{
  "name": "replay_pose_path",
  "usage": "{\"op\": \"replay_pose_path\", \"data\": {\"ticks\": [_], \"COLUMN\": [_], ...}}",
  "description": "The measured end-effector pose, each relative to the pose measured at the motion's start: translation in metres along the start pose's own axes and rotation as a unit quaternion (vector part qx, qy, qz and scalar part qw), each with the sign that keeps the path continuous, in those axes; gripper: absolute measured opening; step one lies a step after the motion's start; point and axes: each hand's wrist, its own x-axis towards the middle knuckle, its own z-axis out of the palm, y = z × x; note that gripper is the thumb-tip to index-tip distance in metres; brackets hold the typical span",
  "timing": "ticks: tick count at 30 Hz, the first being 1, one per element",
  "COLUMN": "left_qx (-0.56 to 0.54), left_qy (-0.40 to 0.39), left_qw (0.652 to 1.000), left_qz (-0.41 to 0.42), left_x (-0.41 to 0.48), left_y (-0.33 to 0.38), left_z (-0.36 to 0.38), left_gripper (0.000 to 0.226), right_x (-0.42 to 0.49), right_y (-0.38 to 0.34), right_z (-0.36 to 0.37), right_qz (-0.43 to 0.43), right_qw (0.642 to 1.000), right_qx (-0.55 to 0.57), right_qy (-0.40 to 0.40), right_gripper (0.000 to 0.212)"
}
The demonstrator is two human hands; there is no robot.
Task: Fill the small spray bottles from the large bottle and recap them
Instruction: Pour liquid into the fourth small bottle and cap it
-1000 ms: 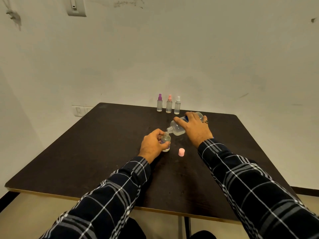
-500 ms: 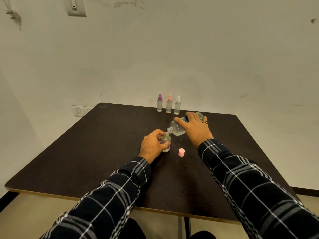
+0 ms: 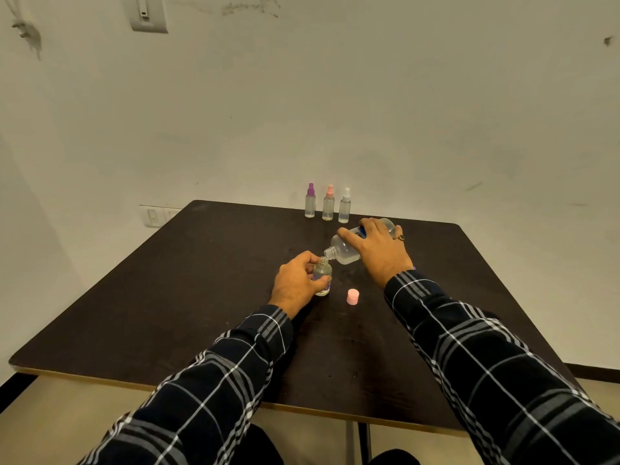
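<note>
My left hand (image 3: pixel 297 282) grips a small clear bottle (image 3: pixel 322 274) that stands upright and uncapped on the dark table (image 3: pixel 188 297). My right hand (image 3: pixel 377 248) holds the large clear bottle (image 3: pixel 344 250) tilted almost flat, its open neck just above the small bottle's mouth. A pink cap (image 3: pixel 352 296) sits on the table to the right of the small bottle. Three capped spray bottles stand in a row at the far edge: purple-topped (image 3: pixel 310 201), pink-topped (image 3: pixel 328 204), white-topped (image 3: pixel 345 206).
The table's back edge lies close to a white wall with a socket plate (image 3: pixel 152 216) at the left. The near edge of the table (image 3: pixel 134 385) runs just in front of my sleeves.
</note>
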Motion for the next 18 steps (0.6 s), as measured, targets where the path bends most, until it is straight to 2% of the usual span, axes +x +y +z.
{"op": "replay_pose_path", "data": {"ticks": [18], "left_qx": [0.007], "left_qy": [-0.001], "left_qw": [1.000], "left_qz": [0.003], "left_x": [-0.0011], "left_y": [0.0003], "left_z": [-0.0009], "left_gripper": [0.030], "right_x": [0.0006], "right_y": [-0.0001], "right_z": [0.0009], "right_qz": [0.000], "right_qw": [1.000], "right_qx": [-0.004], "right_qy": [0.000], "right_gripper": [0.083]}}
